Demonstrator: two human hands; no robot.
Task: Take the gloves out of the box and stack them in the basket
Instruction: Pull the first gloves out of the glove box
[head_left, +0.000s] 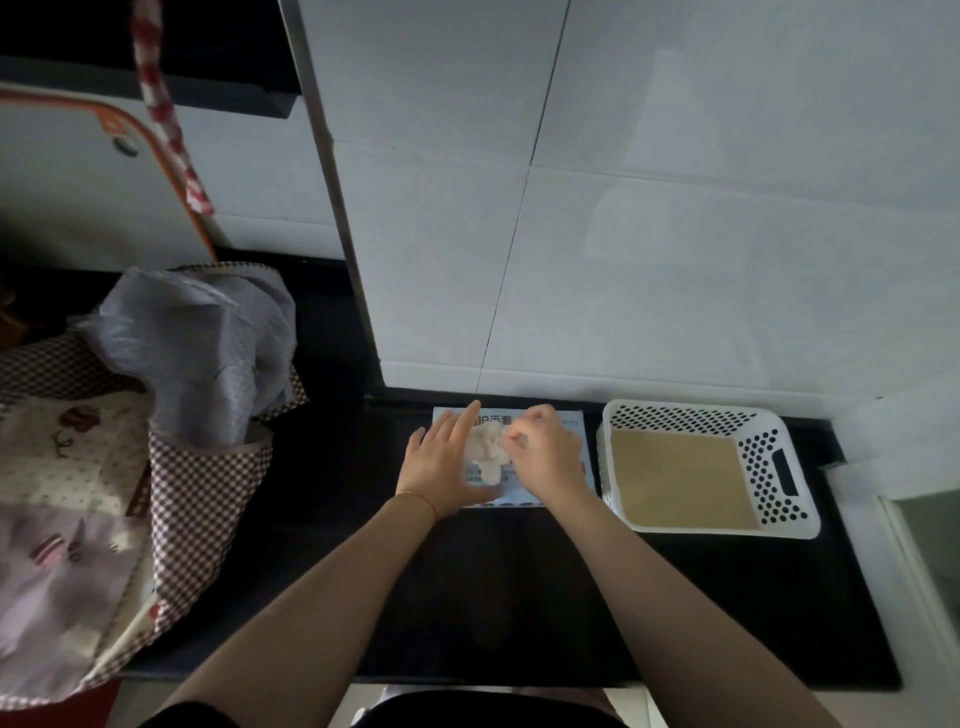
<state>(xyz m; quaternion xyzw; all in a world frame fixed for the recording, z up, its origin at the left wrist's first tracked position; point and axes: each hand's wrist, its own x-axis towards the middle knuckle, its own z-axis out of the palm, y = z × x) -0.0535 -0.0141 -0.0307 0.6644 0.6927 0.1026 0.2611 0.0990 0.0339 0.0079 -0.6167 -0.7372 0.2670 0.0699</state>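
Two hands: both over the glove box (571, 423) on the dark counter (519, 582).
Left hand (441, 460): fingers straight, lying flat on the box's left part.
Right hand (540, 447): fingers curled, pinching the glove (485, 447) at the box's opening.
Glove: pale, crumpled, between the two hands; which way it points cannot be told.
Box: lies flat, long axis left to right.
Basket (779, 457): white, perforated, just right of the box.
Room: white tiled wall (675, 234) behind; checked cloth bag (171, 478) far left.
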